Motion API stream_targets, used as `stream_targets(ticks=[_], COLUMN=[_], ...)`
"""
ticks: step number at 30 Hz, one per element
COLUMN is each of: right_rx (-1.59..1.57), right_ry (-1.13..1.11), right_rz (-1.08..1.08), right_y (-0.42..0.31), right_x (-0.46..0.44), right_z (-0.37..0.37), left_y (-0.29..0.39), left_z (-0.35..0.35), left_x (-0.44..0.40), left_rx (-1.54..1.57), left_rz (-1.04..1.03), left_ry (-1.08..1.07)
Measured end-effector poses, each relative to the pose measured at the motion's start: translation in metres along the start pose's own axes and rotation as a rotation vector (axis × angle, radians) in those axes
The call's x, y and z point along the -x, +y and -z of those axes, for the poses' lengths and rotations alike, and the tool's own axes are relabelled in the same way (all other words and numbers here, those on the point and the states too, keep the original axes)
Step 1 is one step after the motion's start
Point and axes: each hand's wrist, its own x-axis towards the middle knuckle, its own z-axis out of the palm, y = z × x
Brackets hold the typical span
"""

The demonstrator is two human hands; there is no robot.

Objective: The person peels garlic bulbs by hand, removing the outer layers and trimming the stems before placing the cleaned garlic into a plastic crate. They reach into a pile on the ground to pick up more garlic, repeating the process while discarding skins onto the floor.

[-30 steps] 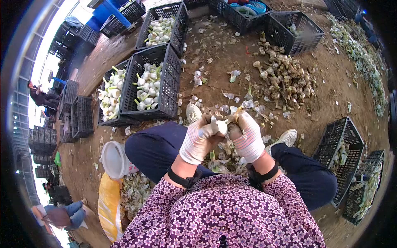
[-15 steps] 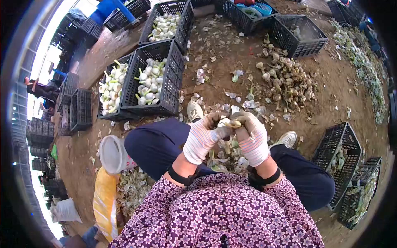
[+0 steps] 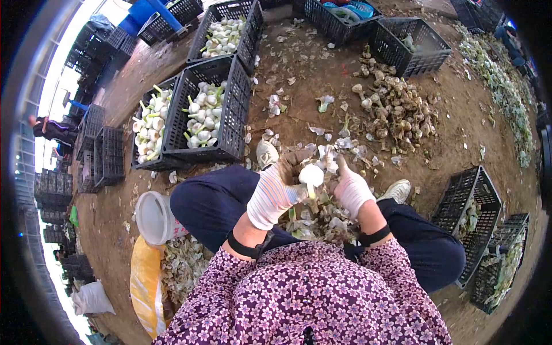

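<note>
My left hand point(image 3: 277, 190), in a soiled striped glove, is closed around a white garlic bulb point(image 3: 311, 175) whose short pale green stem points down toward me. To the right of the bulb and apart from it is my gloved right hand point(image 3: 351, 188), its thumb and fingers apart; some of its fingers are hard to make out. Papery garlic skins point(image 3: 328, 158) show between the hands, and I cannot tell whether they are falling or lying on the ground. Below, a heap of peeled skins point(image 3: 322, 224) lies between my legs.
Black crates of white garlic point(image 3: 204, 118) stand ahead on the left. A pile of brown unpeeled garlic point(image 3: 399, 109) lies ahead on the right. Beside my left knee are a clear bucket point(image 3: 152, 217) and a yellow sack point(image 3: 145, 282). Crates with scraps point(image 3: 468, 224) stand at right.
My hands have moved apart, the right one away from the bulb. The bulb now shows clean and white in my left hand, stem turned toward me.
</note>
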Motion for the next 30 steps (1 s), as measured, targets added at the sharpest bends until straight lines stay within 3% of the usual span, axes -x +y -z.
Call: stream_targets(ticks=[1, 3, 5, 7, 9, 11, 12, 16, 19, 21, 23, 24, 25, 27, 29, 30], right_rx=[-0.086, -0.457, -0.608, -1.396, -1.346, -1.168, -1.169, -1.03, -1.074, -1.11, -1.444, -1.633, -1.633, -1.986, -1.808, -1.851], right_ry=[0.145, -0.055, -0.119, -0.108, -0.204, 0.019, 0.016, 0.175, 0.178, 0.13, -0.104, -0.15, -0.154, -0.273, -0.201, -0.178], right_rz=[0.07, -0.155, -0.167, -0.026, -0.042, 0.086, 0.085, 0.075, 0.045, -0.011, -0.106, -0.056, -0.057, -0.117, -0.027, -0.067], right_y=[-0.043, -0.067, -0.078, -0.098, -0.114, -0.111, -0.111, -0.112, -0.117, -0.118, -0.115, -0.115, -0.116, -0.116, -0.111, -0.116], right_x=[0.018, 0.03, 0.038, 0.048, 0.054, 0.045, 0.044, 0.041, 0.041, 0.042, 0.041, 0.039, 0.039, 0.041, 0.038, 0.038], right_z=[0.059, 0.109, 0.13, 0.143, 0.147, 0.115, 0.112, 0.099, 0.099, 0.106, 0.113, 0.113, 0.115, 0.125, 0.118, 0.121], left_y=[0.0, -0.005, -0.01, -0.006, -0.008, -0.01, -0.005, -0.005, -0.01, -0.028, -0.025, -0.016, -0.016, -0.018, -0.023, -0.023], left_z=[0.003, 0.013, 0.017, 0.007, 0.001, 0.001, -0.003, -0.001, 0.005, 0.021, 0.023, 0.018, 0.02, 0.028, 0.032, 0.027], left_x=[0.0, 0.0, -0.004, -0.006, -0.009, -0.011, -0.008, -0.01, -0.009, -0.014, -0.018, -0.018, -0.02, -0.025, -0.02, -0.018], left_rx=[-0.036, -0.193, -0.411, -0.404, -0.399, -0.625, -0.516, -0.403, -1.198, -1.008, -0.977, -0.859, -0.859, -0.352, -0.179, -0.361], left_rz=[-0.004, 0.015, -0.013, 0.015, 0.045, -0.032, 0.061, 0.116, -0.225, -0.179, -0.061, -0.059, -0.057, 0.082, 0.085, -0.034], left_ry=[0.012, 0.063, 0.063, 0.042, 0.021, 0.065, 0.112, 0.175, 0.166, 0.233, 0.295, 0.348, 0.351, 0.611, 0.608, 0.517])
